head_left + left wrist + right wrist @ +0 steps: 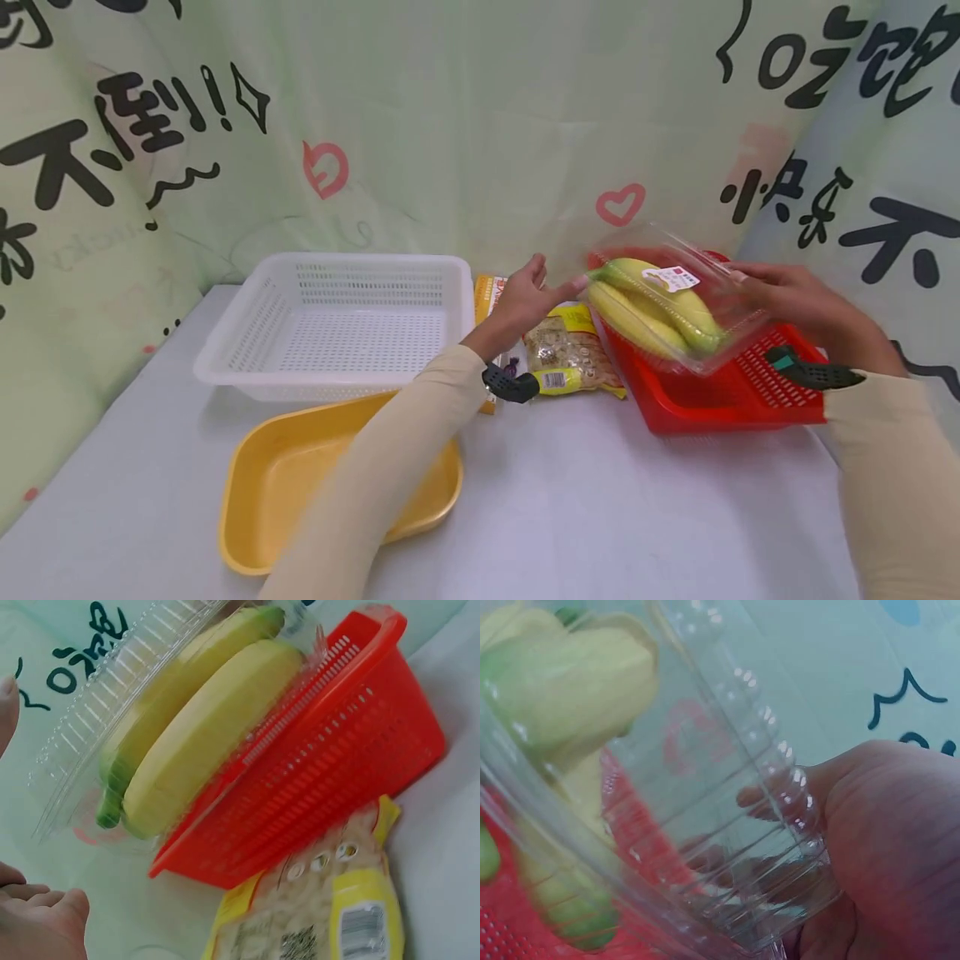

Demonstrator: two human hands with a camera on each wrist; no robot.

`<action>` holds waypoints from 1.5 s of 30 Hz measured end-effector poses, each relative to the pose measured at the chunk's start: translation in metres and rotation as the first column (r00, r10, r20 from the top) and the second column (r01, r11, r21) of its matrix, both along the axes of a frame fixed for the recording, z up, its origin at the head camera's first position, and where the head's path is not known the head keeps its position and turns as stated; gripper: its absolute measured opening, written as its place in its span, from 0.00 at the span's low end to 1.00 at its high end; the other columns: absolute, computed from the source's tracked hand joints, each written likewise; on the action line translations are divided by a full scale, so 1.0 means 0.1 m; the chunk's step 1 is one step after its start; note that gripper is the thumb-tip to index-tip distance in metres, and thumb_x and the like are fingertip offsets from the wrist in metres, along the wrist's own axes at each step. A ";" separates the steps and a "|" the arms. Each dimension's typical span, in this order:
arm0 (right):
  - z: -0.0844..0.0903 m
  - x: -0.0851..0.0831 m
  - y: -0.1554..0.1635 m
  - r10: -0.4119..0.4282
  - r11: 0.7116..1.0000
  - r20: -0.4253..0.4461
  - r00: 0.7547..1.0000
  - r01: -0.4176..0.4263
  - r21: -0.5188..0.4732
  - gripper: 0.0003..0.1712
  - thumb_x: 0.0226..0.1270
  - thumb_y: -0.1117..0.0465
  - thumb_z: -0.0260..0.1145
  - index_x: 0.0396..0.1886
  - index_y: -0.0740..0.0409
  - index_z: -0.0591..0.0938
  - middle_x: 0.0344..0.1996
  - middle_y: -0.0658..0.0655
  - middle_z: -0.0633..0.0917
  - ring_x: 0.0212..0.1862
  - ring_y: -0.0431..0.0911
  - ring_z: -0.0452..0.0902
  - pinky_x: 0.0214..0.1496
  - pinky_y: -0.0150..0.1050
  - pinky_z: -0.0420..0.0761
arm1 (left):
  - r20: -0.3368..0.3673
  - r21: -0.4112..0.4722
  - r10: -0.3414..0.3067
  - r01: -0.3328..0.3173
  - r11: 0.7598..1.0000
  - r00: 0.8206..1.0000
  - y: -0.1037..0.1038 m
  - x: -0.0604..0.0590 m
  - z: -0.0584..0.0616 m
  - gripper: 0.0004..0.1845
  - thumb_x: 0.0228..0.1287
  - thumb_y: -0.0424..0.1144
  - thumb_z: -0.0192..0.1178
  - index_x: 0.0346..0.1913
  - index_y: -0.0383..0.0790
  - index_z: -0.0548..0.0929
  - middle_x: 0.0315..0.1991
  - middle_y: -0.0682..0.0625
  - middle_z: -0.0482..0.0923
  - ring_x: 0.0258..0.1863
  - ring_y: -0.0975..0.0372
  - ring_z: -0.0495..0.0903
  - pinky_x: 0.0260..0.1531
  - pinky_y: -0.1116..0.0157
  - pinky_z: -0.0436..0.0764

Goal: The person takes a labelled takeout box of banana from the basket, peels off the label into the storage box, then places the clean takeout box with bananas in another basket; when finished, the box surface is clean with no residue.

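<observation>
A clear plastic clamshell box [678, 239] with yellow, green-tipped bananas [643, 310] inside is held tilted above the red basket [667, 410]. My right hand [813, 304] grips its right end; in the right wrist view, fingers [761, 801] show through the ribbed plastic and the thumb side of the hand lies at the near edge. At the other end, my left hand [521, 302] reaches toward the box with fingers spread. The left wrist view shows a gap between the left hand [41, 922] and the box. A white label [670, 278] is on the lid.
A yellow-and-clear bag [573, 358] of small pale pieces lies against the red basket's left side, with an orange packet [487, 290] beside it. The white perforated basket [217, 367] stands at back left. A yellow tray [243, 508] sits in front, partly under my left forearm.
</observation>
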State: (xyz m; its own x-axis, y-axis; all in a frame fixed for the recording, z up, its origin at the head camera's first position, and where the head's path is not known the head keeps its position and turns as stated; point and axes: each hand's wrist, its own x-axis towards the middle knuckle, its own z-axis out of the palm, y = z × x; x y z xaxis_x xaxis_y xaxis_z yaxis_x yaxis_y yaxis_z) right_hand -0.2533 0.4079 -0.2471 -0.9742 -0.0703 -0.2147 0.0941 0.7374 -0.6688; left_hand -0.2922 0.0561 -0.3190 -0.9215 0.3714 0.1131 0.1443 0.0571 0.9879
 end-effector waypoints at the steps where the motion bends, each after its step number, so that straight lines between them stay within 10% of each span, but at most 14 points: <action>1: 0.00 0.00 -0.03 0.000 1.000 0.007 1.000 0.000 -0.020 0.48 0.71 0.37 0.54 0.77 0.61 0.51 0.61 0.70 0.69 0.48 0.52 0.77 0.44 0.51 0.83 | -0.002 -0.011 -0.009 0.009 1.000 1.000 -0.04 -0.01 0.02 0.53 0.60 0.59 0.65 0.78 0.43 0.46 0.77 0.54 0.47 0.73 0.62 0.54 0.64 0.65 0.65; 9: -0.01 0.02 -0.20 0.047 0.999 -0.051 0.998 -0.047 -0.015 0.40 0.74 0.41 0.53 0.74 0.62 0.60 0.56 0.67 0.74 0.44 0.47 0.78 0.42 0.44 0.84 | -0.020 -0.016 -0.078 0.077 0.997 0.997 -0.22 -0.04 0.12 0.52 0.61 0.54 0.66 0.78 0.43 0.45 0.77 0.54 0.45 0.73 0.60 0.53 0.65 0.65 0.63; 21: -0.10 0.04 -0.44 0.110 0.991 -0.046 0.993 -0.114 -0.074 0.40 0.73 0.42 0.54 0.75 0.59 0.60 0.57 0.67 0.74 0.45 0.47 0.79 0.41 0.45 0.85 | -0.137 -0.254 -0.196 0.157 0.954 0.971 -0.58 -0.06 0.24 0.58 0.57 0.48 0.70 0.79 0.50 0.38 0.78 0.55 0.39 0.74 0.61 0.51 0.65 0.63 0.64; 45: -0.11 0.14 -0.86 0.344 0.917 -0.127 0.930 -0.362 -0.167 0.29 0.75 0.56 0.57 0.71 0.61 0.67 0.52 0.64 0.79 0.46 0.53 0.80 0.42 0.48 0.84 | -0.217 -0.451 -0.378 0.251 0.856 0.900 -0.89 0.41 0.26 0.64 0.50 0.54 0.73 0.78 0.55 0.35 0.77 0.62 0.34 0.74 0.67 0.43 0.69 0.58 0.55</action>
State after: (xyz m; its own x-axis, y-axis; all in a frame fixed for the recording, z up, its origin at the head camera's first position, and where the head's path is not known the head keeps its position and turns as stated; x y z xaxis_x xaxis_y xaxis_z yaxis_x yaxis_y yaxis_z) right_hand -0.2394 0.3223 -0.2586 -0.8937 -0.4425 -0.0740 -0.2187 0.5737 -0.7893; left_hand -0.2514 -0.0331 -0.2929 -0.6960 0.7061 0.1302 0.4961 0.3419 0.7981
